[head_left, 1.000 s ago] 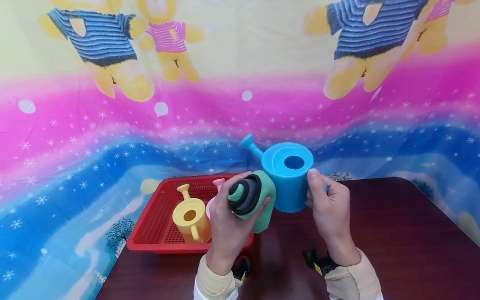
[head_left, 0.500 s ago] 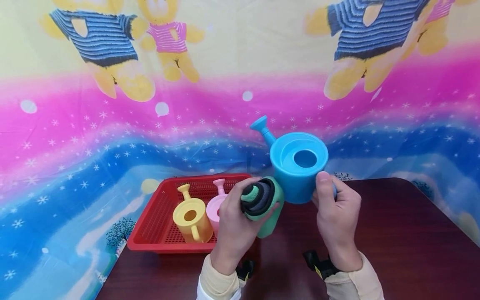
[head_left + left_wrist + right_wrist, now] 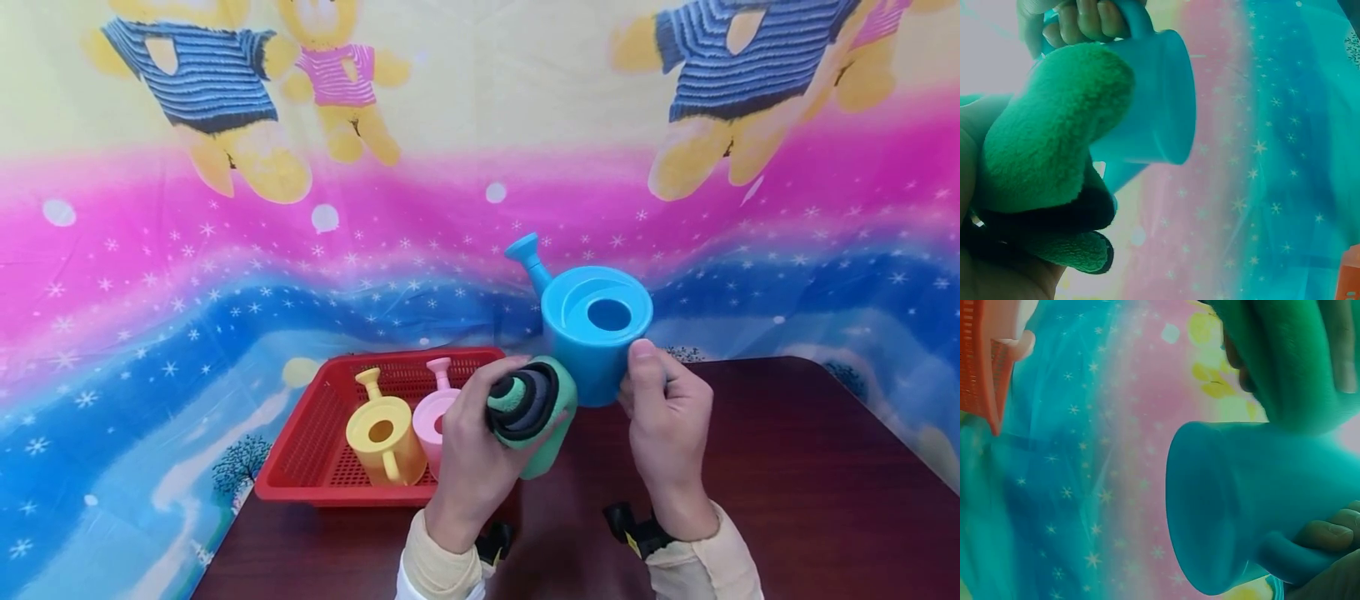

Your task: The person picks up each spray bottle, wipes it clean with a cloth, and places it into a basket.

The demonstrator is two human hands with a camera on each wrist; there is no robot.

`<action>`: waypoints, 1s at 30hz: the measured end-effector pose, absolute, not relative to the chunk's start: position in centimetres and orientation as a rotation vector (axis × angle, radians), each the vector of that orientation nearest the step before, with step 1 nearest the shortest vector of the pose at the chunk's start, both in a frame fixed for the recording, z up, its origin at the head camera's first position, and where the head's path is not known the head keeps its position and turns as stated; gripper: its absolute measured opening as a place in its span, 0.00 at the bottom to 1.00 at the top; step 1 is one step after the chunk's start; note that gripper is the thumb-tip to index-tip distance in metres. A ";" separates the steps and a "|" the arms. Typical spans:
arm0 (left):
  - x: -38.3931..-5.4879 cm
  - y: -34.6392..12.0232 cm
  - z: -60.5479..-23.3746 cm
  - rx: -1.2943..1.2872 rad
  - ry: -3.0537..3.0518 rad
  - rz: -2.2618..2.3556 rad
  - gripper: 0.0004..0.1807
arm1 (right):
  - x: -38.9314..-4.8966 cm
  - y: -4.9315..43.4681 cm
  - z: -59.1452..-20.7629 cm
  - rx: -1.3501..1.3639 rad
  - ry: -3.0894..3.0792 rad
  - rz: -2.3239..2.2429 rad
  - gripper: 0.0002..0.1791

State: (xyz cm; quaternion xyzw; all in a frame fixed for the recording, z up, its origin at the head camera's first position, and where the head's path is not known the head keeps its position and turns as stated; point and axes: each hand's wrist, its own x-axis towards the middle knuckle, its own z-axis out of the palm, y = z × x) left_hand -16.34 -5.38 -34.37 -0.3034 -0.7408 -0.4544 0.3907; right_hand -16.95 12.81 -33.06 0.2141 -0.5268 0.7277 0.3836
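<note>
My right hand (image 3: pixel 667 425) grips the handle of a blue toy watering can (image 3: pixel 592 358), held up over the table with its spout pointing up and left. In the right wrist view its fingers (image 3: pixel 1329 536) curl round the handle. My left hand (image 3: pixel 480 450) holds a folded green cloth (image 3: pixel 551 450) with a dark edge, bunched in the palm. The cloth lies against the can's side, as the left wrist view shows with the green cloth (image 3: pixel 1060 125) overlapping the blue can (image 3: pixel 1154 100).
At the left a red plastic basket (image 3: pixel 292 492) stands on the dark wooden table (image 3: pixel 810 467). Inside it are a yellow watering can (image 3: pixel 375 442) and a pink one (image 3: pixel 427 408), partly hidden by my left hand. A printed curtain (image 3: pixel 480 233) hangs behind the table.
Both hands have shifted to the right with the blue watering can and the cloth. The can has risen and its top tilts more toward me; in the last half second it barely moves.
</note>
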 end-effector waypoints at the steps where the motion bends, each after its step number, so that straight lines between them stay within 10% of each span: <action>1: -16.3 -5.4 -34.3 -0.767 -1.870 -1.156 0.39 | -17.0 12.8 -33.1 0.534 -1.367 1.850 0.27; 30: -16.3 -5.3 -34.2 -0.657 -1.752 -1.195 0.36 | -17.0 12.4 -33.5 0.373 -1.669 1.778 0.31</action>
